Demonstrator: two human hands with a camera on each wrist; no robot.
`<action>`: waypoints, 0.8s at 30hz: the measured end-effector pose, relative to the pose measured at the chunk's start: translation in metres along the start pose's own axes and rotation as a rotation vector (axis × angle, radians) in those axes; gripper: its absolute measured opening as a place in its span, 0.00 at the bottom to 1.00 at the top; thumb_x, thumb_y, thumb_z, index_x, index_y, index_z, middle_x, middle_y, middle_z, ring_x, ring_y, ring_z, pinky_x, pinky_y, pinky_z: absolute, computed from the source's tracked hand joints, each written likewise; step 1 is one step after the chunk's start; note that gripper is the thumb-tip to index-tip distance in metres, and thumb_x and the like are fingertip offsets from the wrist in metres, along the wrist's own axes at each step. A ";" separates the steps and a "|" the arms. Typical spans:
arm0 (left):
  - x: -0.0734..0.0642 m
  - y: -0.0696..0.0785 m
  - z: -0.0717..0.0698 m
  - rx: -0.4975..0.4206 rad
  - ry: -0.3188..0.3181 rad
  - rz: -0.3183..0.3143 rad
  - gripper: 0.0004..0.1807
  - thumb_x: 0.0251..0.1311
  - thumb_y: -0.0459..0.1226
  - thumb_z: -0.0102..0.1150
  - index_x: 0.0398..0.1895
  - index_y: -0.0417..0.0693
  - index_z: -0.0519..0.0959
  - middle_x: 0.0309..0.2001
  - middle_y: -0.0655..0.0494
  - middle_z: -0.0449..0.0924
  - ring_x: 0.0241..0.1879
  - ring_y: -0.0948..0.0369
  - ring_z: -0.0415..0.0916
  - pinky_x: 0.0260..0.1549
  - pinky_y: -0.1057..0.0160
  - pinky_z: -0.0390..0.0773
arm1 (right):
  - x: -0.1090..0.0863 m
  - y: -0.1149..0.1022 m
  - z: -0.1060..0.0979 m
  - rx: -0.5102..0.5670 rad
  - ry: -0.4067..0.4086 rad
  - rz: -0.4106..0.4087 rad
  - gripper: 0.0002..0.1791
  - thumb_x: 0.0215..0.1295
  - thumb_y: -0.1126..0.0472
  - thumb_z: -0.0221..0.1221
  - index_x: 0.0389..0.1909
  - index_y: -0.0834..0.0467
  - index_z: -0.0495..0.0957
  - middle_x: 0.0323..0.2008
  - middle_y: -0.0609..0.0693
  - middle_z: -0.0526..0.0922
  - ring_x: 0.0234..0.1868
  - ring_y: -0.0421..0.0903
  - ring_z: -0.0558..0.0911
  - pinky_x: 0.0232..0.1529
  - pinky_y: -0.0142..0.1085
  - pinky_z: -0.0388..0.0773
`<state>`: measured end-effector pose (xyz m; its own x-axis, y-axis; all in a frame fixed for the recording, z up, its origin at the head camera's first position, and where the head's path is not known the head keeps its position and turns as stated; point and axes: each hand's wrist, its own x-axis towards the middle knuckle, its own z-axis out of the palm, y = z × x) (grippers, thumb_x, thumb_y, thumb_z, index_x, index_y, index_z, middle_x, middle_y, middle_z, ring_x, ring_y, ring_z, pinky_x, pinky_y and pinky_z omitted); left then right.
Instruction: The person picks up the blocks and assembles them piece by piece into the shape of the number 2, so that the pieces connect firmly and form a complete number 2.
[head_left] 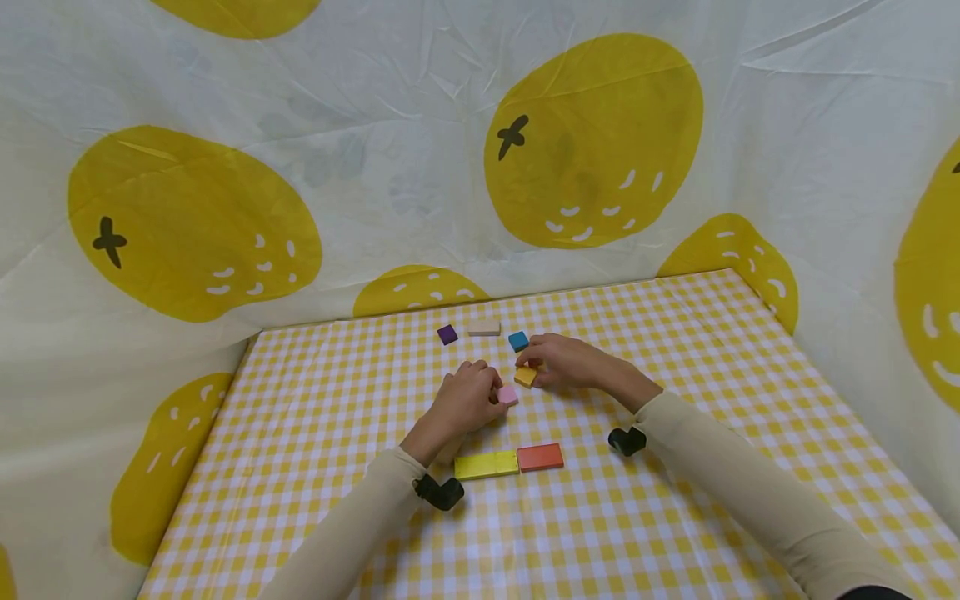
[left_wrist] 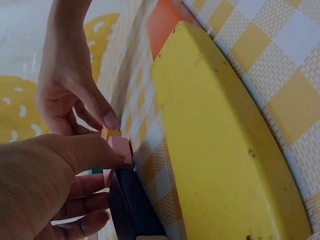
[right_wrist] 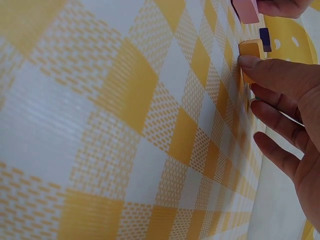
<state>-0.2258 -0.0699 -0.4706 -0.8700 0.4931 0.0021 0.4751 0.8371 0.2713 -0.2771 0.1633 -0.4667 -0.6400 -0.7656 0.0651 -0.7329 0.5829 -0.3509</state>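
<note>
My left hand (head_left: 467, 396) pinches a small pink block (head_left: 507, 395) between thumb and fingers. Just beyond it, an orange block (head_left: 525, 377) sits between the thumb and fingers of my right hand (head_left: 567, 361). The left wrist view shows the pink block (left_wrist: 120, 152) close to the orange one, with a dark navy block (left_wrist: 131, 205) beside my left fingers; the head view hides that block behind the hand. A blue block (head_left: 518, 341) lies near my right fingertips.
Farther back lie a purple block (head_left: 447, 334) and a beige block (head_left: 484, 327). Nearer, a long yellow block (head_left: 486, 465) lies end to end with a red block (head_left: 540, 457). A checked cloth (head_left: 637, 533) covers the table, and a lemon-print curtain (head_left: 405, 167) hangs behind.
</note>
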 end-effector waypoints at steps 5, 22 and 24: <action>-0.002 -0.001 0.001 0.021 0.004 -0.007 0.14 0.61 0.50 0.69 0.40 0.52 0.83 0.41 0.60 0.77 0.41 0.58 0.71 0.37 0.55 0.72 | -0.001 0.000 0.001 0.003 0.003 -0.010 0.18 0.61 0.60 0.72 0.51 0.58 0.84 0.44 0.52 0.81 0.45 0.49 0.80 0.47 0.42 0.79; -0.006 0.001 0.002 0.042 0.025 -0.023 0.17 0.61 0.53 0.69 0.36 0.50 0.81 0.37 0.60 0.74 0.41 0.57 0.72 0.38 0.54 0.74 | 0.000 -0.003 0.003 0.028 0.015 -0.038 0.17 0.61 0.58 0.72 0.49 0.59 0.84 0.44 0.52 0.82 0.44 0.47 0.81 0.46 0.40 0.80; -0.006 0.001 0.002 0.043 0.027 -0.027 0.16 0.60 0.52 0.69 0.36 0.51 0.81 0.37 0.59 0.74 0.41 0.57 0.71 0.38 0.54 0.73 | 0.001 -0.004 0.003 0.037 0.009 -0.033 0.17 0.61 0.58 0.72 0.49 0.59 0.84 0.43 0.51 0.82 0.43 0.47 0.81 0.46 0.39 0.80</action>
<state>-0.2195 -0.0713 -0.4720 -0.8857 0.4637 0.0210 0.4557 0.8600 0.2295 -0.2739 0.1597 -0.4684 -0.6181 -0.7814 0.0857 -0.7445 0.5470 -0.3827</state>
